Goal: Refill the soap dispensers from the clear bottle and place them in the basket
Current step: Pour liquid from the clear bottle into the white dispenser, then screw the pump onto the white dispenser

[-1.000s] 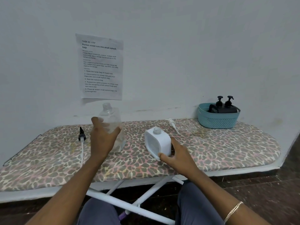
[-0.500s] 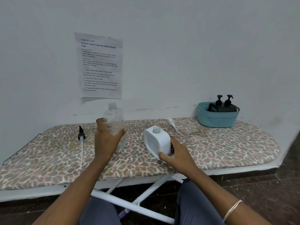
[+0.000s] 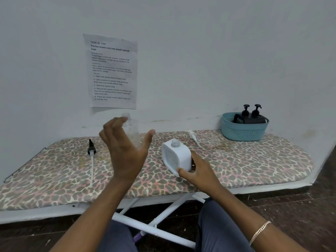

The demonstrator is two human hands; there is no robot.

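Left hand (image 3: 125,151) seen spread wide, fingers straight, nothing gripped. Clear bottle (image 3: 132,131) apparently stood uncapped just behind it on ironing board (image 3: 254,160). Right hand (image 3: 198,171) curled round lower corner of white dispenser (image 3: 177,157), held tilted, neck open. Two black dispensers (image 3: 251,120) already lodged in basket (image 3: 243,133). Risks judged: bottle knocked over by spread fingers on soft padding; soap spilled past narrow neck if tilted dispenser slipped; black pump (image 3: 91,151) and white pump (image 3: 192,136) mixed up
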